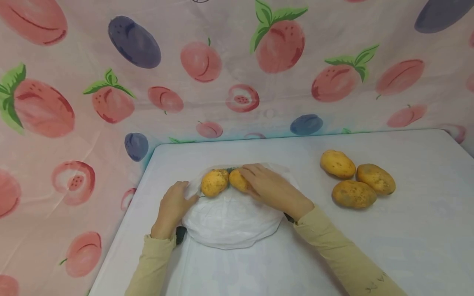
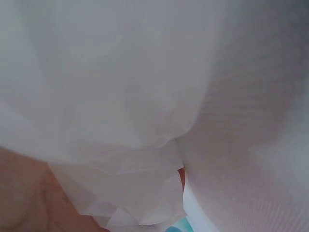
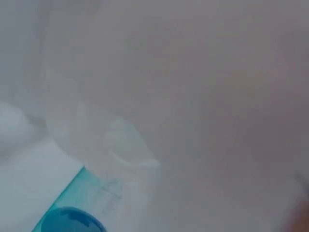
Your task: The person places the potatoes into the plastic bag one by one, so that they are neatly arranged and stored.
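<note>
A white plastic bag (image 1: pixel 233 222) lies on the table, its mouth toward the far side. One yellow potato (image 1: pixel 214 182) sits at the mouth, left of centre. Right beside it, my right hand (image 1: pixel 272 187) grips a second potato (image 1: pixel 238 180) from above, partly covering it. At the bag's left rim, my left hand (image 1: pixel 173 208) holds the thin film between thumb and fingers. White film (image 2: pixel 120 87) fills most of the left wrist view, with part of the left hand (image 2: pixel 29 193) at the lower left. Blurred film (image 3: pixel 169 96) also covers the right wrist view.
Three more potatoes (image 1: pixel 354 194) lie in a group on the right part of the white table (image 1: pixel 418 230). Behind the far table edge hangs a pink cloth (image 1: pixel 222 33) printed with fruit, which continues down the left side.
</note>
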